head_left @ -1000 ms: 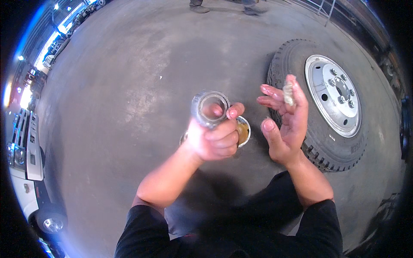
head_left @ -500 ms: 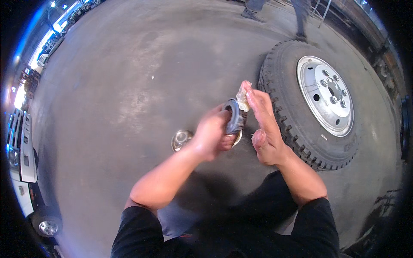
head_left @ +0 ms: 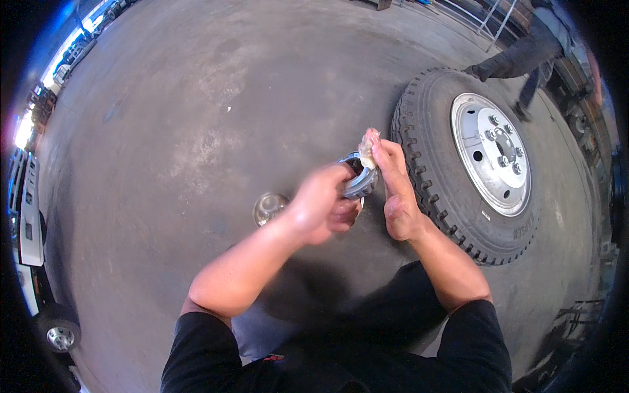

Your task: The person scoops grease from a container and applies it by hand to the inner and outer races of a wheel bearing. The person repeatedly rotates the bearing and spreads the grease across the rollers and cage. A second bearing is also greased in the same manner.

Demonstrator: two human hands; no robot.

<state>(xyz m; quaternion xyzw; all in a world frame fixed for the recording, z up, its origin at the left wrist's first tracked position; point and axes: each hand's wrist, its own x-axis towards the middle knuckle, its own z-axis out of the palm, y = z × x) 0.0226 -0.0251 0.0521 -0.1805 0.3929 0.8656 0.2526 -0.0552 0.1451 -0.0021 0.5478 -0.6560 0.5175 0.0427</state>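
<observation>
My left hand (head_left: 320,204) is closed around a ring-shaped metal roller bearing (head_left: 362,187), its open middle tilted up. Against the bearing's far right edge rests my right hand (head_left: 401,187), flat with the fingers stretched out. A lump of pale, translucent grease (head_left: 367,152) clings to its fingertips and touches the ring; more grease shines near the thumb. On the floor left of my left hand lies a shiny round metal cup (head_left: 268,208), partly covered by that hand. A thin pale curved edge shows just below the bearing, too hidden to name.
A large truck tyre (head_left: 429,164) on a silver wheel (head_left: 466,147) lies close to my right arm. Beyond it a person (head_left: 524,56) walks at the upper right. A white truck (head_left: 29,226) stands at the far left. Metal railing (head_left: 501,26) is at the back right.
Both my hands stay together at the bearing; the right palm has moved slightly closer, and the ring now tilts more upward. The walking person has moved right, behind the tyre.
</observation>
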